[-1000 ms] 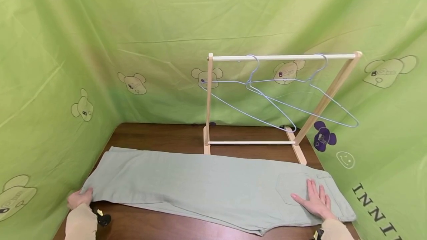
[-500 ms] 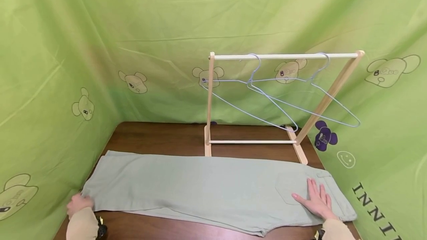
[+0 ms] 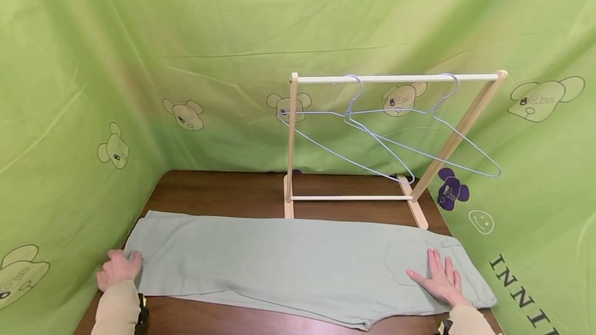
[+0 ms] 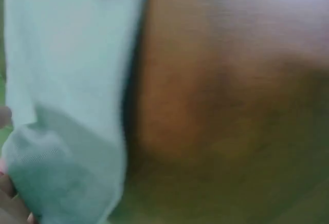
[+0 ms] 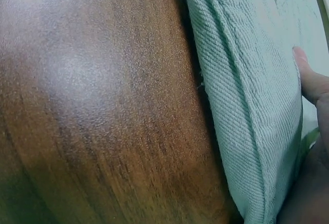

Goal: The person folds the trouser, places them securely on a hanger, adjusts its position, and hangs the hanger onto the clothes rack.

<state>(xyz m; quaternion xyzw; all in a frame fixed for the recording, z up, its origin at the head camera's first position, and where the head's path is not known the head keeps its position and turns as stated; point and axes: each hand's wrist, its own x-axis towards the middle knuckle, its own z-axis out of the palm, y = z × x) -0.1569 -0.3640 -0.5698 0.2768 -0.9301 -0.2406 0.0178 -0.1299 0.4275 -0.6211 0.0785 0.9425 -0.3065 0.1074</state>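
Pale green trousers (image 3: 279, 262), folded lengthwise, lie flat across the table with the waistband at the right and the leg hems at the left. My left hand (image 3: 118, 270) pinches the hem edge at the left end. In the left wrist view, the trousers (image 4: 72, 54) crease beside the fingertips (image 4: 7, 188), and most of that hand is out of frame. My right hand (image 3: 440, 280) rests flat on the trousers near the back pocket and waistband, fingers spread. The right wrist view shows its thumb (image 5: 308, 77) on the cloth, beyond a seamed edge of the trousers (image 5: 247, 106).
A wooden rack (image 3: 292, 138) stands at the back right, its foot close to the trousers' far edge. Two lilac wire hangers (image 3: 356, 94) hang from its top bar. Green printed curtains (image 3: 223, 25) enclose the brown table (image 3: 219, 187) at the back and sides.
My left hand moved toward me with the near hem corner, then slid up along the left edge. The hem end now lies straighter. My right hand has stayed put.
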